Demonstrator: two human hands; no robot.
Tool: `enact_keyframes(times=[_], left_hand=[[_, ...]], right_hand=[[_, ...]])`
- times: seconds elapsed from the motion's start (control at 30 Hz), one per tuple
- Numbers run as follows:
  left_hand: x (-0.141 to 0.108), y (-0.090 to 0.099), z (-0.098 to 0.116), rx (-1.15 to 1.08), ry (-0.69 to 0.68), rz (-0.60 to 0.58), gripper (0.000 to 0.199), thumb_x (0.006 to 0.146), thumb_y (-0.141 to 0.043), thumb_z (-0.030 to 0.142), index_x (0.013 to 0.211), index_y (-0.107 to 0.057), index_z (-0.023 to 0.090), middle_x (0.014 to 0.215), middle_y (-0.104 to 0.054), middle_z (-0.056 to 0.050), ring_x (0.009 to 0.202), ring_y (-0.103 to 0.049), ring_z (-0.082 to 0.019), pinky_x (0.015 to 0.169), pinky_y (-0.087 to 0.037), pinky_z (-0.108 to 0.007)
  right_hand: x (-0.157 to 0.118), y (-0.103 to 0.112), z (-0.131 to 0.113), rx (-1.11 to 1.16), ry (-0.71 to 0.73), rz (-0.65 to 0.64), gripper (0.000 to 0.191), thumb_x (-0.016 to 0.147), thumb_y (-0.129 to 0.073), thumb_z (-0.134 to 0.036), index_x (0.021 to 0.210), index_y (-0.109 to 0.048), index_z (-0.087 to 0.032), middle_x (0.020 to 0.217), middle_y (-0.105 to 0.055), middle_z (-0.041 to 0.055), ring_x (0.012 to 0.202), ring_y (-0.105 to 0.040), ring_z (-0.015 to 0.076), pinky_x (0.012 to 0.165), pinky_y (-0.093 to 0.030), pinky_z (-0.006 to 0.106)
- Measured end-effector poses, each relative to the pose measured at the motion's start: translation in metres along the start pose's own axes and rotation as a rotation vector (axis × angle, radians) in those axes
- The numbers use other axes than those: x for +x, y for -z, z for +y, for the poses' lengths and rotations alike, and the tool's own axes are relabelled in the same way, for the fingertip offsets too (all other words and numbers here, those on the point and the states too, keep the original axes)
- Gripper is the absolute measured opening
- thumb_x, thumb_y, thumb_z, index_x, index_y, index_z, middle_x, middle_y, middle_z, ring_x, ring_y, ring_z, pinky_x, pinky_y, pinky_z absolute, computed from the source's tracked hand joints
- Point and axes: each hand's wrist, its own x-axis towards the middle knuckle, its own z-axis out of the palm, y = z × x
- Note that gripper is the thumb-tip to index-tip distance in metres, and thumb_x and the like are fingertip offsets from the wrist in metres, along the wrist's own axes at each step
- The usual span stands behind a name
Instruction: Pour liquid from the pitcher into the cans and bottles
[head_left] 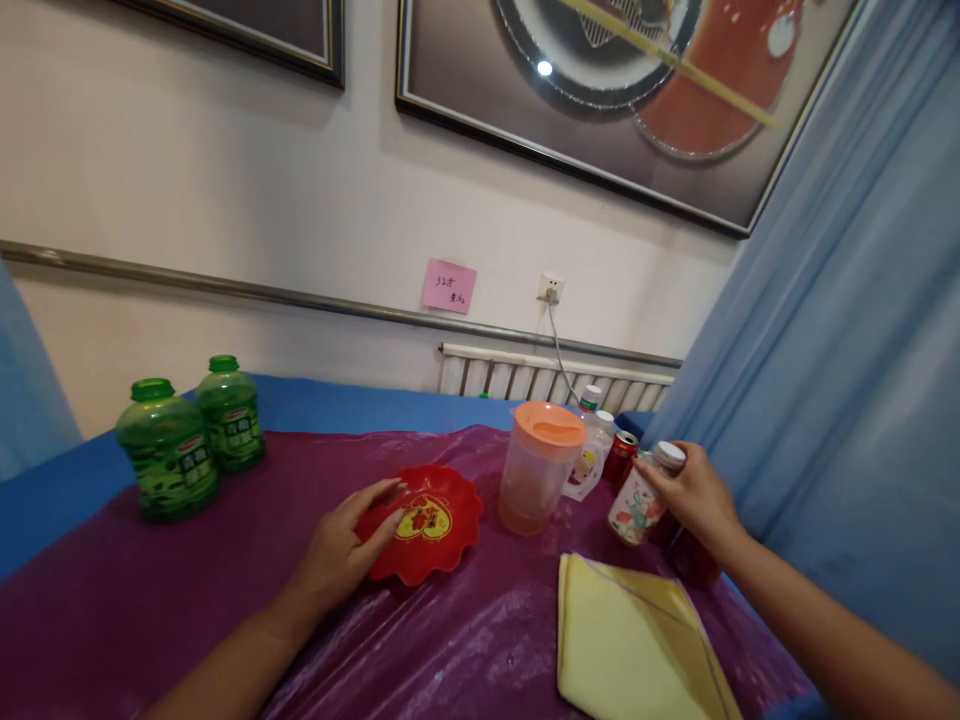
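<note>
My left hand [349,535] rests at the left rim of a red scalloped plate [457,515] with a yellow design in its middle. Its fingers are apart, with the tips over the plate. On the right, my right hand [697,495] is closed round the upper part of a clear jar [636,508] with a white lid and a floral print. The jar tilts slightly; whether its base touches the table cannot be seen clearly. Between the plate and the jar stands a clear pitcher [536,480] with an orange lid and some orange liquid at the bottom.
Two green bottles [169,460] stand at the left. Behind the pitcher are clear bottles [596,455] and a red can [622,452]. A folded yellow cloth [637,640] lies at the front right on the purple plastic sheet [300,640]. A blue curtain [847,350] hangs at the right.
</note>
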Motion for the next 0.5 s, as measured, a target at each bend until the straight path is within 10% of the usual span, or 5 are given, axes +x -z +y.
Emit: enact_keyframes(times=[0.5], left_hand=[[0.003,-0.001,-0.013,-0.103,0.139,-0.115,0.045,0.081,-0.061,0.047,0.116,-0.069,0.019,0.111,-0.078,-0.010,0.103,-0.074,-0.028,0.096,-0.058,-0.045]], right_hand=[[0.025,-0.048,-0.013,-0.263,0.014,-0.093,0.058,0.096,-0.039,-0.063,0.118,-0.059,-0.014,0.113,-0.069,0.0217,0.106,-0.068,0.0356,0.086,-0.051,0.043]])
